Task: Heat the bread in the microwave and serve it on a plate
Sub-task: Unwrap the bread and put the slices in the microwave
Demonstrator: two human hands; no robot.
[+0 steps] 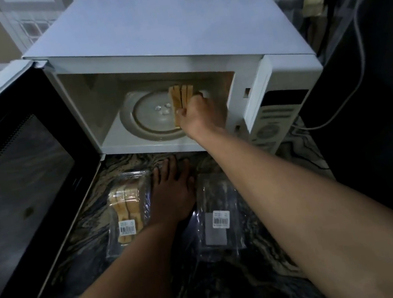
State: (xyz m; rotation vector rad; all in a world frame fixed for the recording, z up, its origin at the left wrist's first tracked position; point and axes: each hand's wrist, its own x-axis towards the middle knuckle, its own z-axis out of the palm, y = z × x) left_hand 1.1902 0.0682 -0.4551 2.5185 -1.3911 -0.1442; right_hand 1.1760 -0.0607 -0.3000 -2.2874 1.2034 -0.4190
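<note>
Head view: bread slices (179,96) are held on edge inside the microwave (169,30) by the right hand (197,114), grip clasped round them at the turntable (149,112) rim's right side (its left half is uncovered). The door (19,180) is swung wide left. The left hand (171,192) is laid flat, grip released, on the worktop (240,285) between a bread packet (127,208) and a flattened packet (218,218).
</note>
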